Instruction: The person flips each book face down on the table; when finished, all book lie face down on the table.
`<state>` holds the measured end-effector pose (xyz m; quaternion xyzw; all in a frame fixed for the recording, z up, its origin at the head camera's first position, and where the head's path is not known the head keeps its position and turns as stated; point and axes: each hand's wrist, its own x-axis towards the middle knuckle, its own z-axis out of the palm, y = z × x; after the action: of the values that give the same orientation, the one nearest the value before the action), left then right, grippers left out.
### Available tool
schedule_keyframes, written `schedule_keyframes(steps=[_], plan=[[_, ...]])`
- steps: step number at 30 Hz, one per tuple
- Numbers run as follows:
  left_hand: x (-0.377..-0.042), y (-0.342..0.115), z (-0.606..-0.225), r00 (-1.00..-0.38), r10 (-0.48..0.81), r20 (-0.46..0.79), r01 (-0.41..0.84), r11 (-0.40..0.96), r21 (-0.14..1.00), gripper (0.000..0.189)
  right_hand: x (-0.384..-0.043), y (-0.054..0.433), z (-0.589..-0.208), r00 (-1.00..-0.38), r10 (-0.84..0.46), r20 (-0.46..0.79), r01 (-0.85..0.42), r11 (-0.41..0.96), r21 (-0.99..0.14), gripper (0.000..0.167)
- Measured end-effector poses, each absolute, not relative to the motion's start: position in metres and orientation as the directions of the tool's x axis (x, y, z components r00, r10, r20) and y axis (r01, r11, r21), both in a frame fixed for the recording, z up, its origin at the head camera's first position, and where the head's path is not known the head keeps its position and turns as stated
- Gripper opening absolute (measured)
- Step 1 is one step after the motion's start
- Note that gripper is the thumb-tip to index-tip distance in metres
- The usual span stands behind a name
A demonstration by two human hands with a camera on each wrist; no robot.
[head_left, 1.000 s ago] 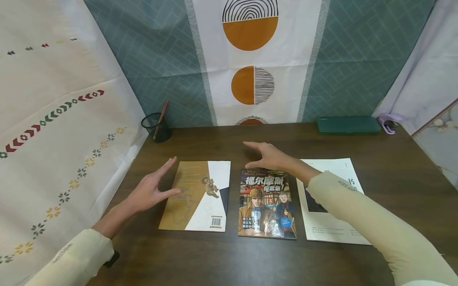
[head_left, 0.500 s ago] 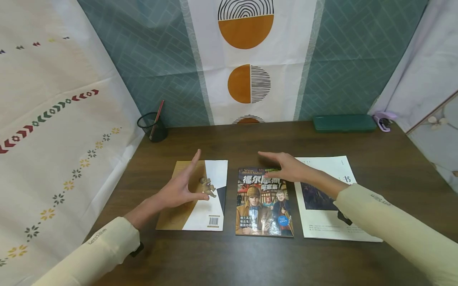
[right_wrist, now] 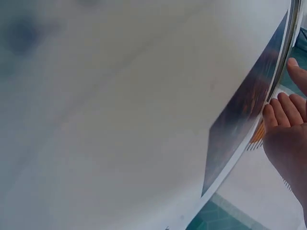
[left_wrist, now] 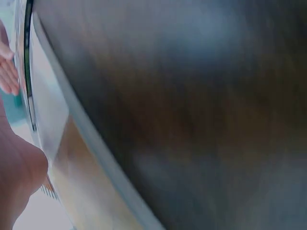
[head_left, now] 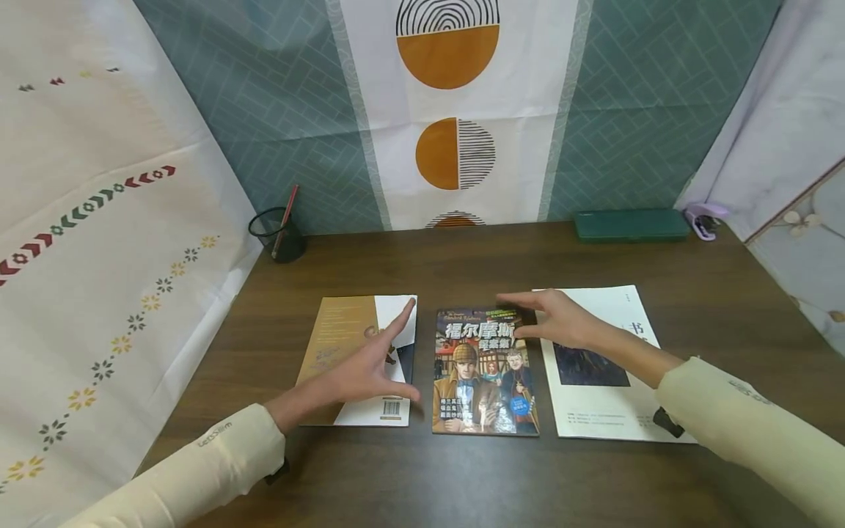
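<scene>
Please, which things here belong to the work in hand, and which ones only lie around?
Probably the work:
left book, below left hand
right book, below right hand
middle book, between the hands

Just lying about, apparently:
cup, red stick inside
green case
purple item

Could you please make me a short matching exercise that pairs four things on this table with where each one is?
Things
1. Gold-and-white book
2. Green case
3. Illustrated book
4. Dark cup

Places
A. In the middle of the row of three books
B. At the far left of the table, with a red stick poking out
C. Partly hidden behind the left hand in the head view
D. Near the table's far edge, on the right

Pairs: 1-C, 2-D, 3-A, 4-B
</scene>
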<state>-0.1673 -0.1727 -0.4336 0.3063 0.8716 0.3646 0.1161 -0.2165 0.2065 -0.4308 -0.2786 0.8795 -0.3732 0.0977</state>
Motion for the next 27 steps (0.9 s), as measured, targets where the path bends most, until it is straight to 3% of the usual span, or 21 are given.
schedule_keyframes(steps=[11, 27], plan=[[-0.146, -0.15, -0.434, -0.753, 0.653, -0.086, 0.401, 0.558, 0.726, 0.143, -0.21, 0.21, -0.431, -0.825, -0.564, -0.027, -0.383, 0.595, -0.707, 0.071], [-0.132, -0.141, -0.439, -0.666, 0.745, -0.043, 0.617, 0.582, 0.53, 0.143, -0.216, 0.212, -0.424, -0.796, -0.597, -0.104, -0.366, 0.61, -0.703, 0.074]])
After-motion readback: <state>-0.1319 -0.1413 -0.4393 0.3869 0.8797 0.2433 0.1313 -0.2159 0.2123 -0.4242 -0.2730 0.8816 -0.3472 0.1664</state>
